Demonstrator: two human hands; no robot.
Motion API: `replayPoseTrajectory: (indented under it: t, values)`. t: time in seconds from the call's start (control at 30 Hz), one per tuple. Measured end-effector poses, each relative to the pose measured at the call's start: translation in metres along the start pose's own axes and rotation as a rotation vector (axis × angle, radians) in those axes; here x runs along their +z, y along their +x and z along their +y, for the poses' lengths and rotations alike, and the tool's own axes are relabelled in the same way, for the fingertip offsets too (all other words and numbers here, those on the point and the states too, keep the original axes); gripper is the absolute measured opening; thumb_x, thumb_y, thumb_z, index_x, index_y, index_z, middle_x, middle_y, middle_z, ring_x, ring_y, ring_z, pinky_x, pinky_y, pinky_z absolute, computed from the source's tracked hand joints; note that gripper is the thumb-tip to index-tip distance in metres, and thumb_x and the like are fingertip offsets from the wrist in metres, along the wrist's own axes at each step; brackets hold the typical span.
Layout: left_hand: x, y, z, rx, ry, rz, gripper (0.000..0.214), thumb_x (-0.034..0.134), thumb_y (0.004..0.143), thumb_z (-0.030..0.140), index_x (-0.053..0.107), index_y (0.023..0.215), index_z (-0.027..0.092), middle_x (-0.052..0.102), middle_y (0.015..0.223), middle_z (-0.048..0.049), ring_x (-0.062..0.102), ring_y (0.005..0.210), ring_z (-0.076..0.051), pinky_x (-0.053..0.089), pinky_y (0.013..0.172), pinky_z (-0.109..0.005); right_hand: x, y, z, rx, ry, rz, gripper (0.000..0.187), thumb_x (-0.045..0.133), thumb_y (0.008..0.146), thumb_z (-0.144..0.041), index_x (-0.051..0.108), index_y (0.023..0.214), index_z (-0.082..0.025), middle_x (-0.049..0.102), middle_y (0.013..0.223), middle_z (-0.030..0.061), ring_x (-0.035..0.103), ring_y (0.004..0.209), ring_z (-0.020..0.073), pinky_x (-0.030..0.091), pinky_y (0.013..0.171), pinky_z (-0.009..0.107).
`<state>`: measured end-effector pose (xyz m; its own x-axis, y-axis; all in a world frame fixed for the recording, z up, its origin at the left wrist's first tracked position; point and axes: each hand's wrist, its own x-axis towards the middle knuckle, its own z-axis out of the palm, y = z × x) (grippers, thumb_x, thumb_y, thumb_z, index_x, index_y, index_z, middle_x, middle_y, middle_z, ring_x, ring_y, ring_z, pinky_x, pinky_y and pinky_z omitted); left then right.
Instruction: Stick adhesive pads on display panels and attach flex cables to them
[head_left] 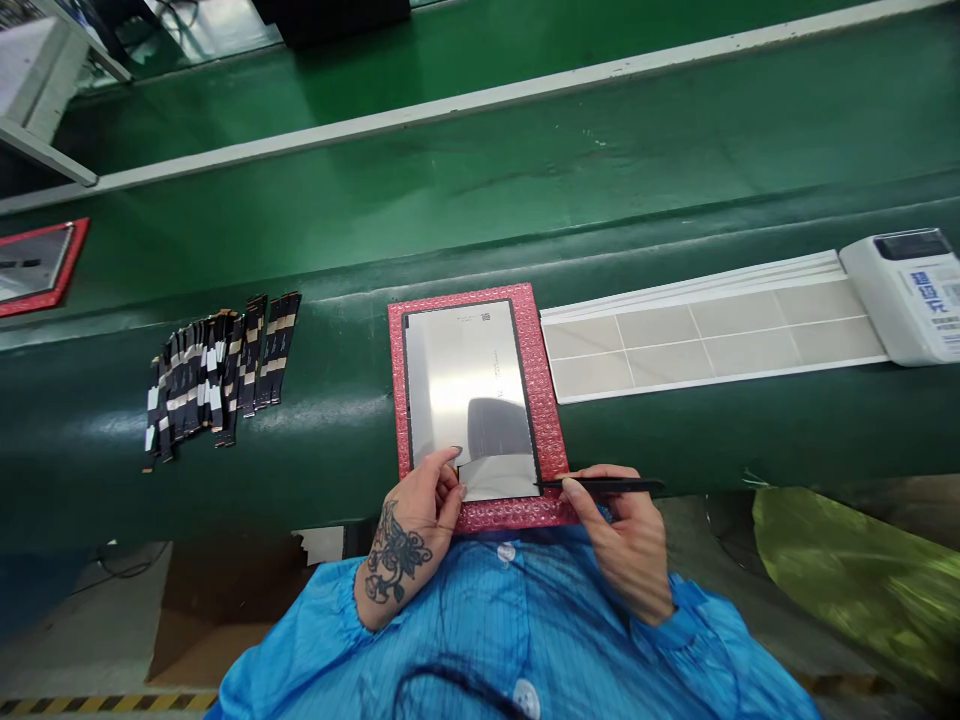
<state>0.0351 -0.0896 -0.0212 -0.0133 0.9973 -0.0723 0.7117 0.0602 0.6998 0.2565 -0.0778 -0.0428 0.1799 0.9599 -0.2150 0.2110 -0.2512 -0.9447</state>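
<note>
A second panel [34, 262] edged in pink wrap lies at far left on the green surface [337, 450], ahead of a fanned bunch of dark ribbon strips [187, 385]. At center, a worker's left hand [420, 500], fingers curled and thumb drawn close to them, rests at the lower left of a silvery display panel [450, 385]; whether it pinches anything cannot be told. The panel lies flat, shiny back up, on pink bubble wrap [553, 425] at the surface's near edge. It is likely light, stiff and smooth enough to slip, and its thin body could crack or crease under pressure; the dark side edges look the safest hold, with both sides supported. The right hand [626, 540], closed around a slim black tool [615, 485], brings the tip to the panel's lower right edge. Beyond lie gridded pale sheets [705, 345] and a white box [904, 300].
</note>
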Motion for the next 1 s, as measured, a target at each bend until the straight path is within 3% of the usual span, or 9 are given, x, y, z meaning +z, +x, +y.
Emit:
replayPoseTrajectory:
  t: [0.6,0.77,1.0]
  values:
    - [-0.002,0.003,0.002,0.071,0.109,-0.048,0.033,0.046,0.087,0.018,0.056,0.119,0.020,0.063,0.076,0.0003,0.059,0.061,-0.013,0.054,0.069,-0.026,-0.001,-0.001,0.000,-0.008,-0.032,0.004,0.020,0.071,0.079,-0.040,0.064,0.089,-0.024,0.070,0.081,-0.0002,0.067,0.070,0.0167,0.057,0.067,0.030]
    - [-0.002,0.001,-0.005,0.031,0.167,0.020,0.035,0.053,0.086,0.022,0.053,0.121,0.020,0.061,0.086,-0.0020,0.060,0.070,-0.016,0.054,0.069,-0.027,0.000,0.000,-0.001,-0.011,-0.037,0.013,0.020,0.070,0.078,-0.040,0.064,0.088,-0.023,0.071,0.081,0.0011,0.068,0.072,0.0188,0.058,0.068,0.032]
    - [-0.009,-0.004,-0.020,0.163,0.077,-0.026,0.028,0.053,0.089,0.026,0.057,0.116,0.021,0.062,0.099,-0.0067,0.062,0.086,-0.019,0.054,0.074,-0.029,0.001,0.002,-0.003,0.002,-0.026,0.022,0.023,0.071,0.076,-0.042,0.065,0.086,-0.022,0.072,0.079,0.0025,0.069,0.071,0.0206,0.058,0.066,0.034]
